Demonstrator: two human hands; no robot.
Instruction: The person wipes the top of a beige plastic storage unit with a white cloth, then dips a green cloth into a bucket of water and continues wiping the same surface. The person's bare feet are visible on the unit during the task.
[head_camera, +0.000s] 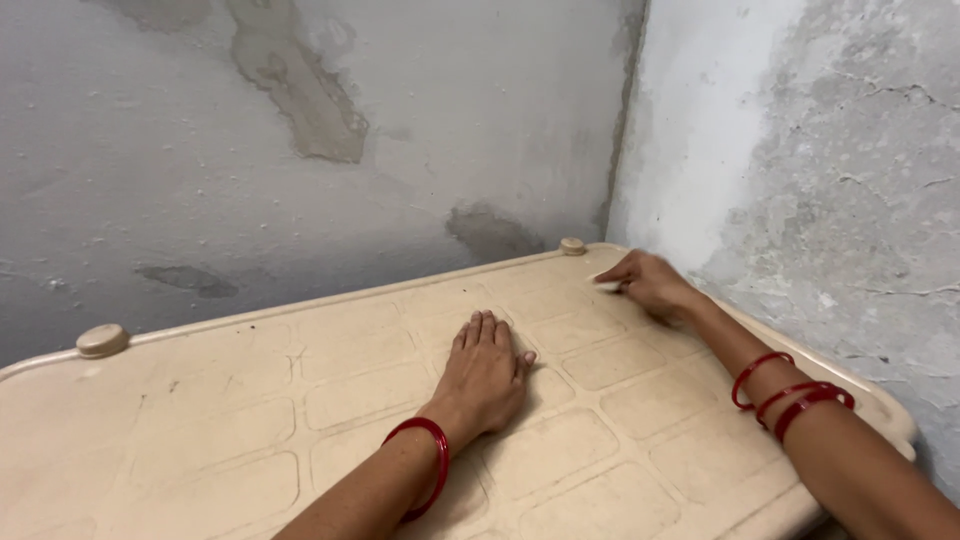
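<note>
Two hands on a beige plastic worktop (250, 400) set into a wall corner. The worktop's near and left edges are cut off by the frame, as are both forearms. The small pale object (606, 286) at the tips of the right hand (652, 284) is mostly covered by the fingers; its kind cannot be made out, though it looks thin and whitish. The right fingers are curled closed around it, pressing it to the worktop near the far corner. The left hand (485, 375) lies flat, palm down, fingers extended and together, holding nothing, well short of the object.

Count: two round knobs, one (572, 245) just beyond the right fingertips, one (102, 340) far to the left of the left fingers; one red bangle (430, 465) on the left wrist, three red bangles (790, 395) on the right forearm.

The worktop is moulded in shallow rounded-rectangle panels, dusty and scuffed. The walls (300, 150) are rough grey plaster, cracked and patchy.
</note>
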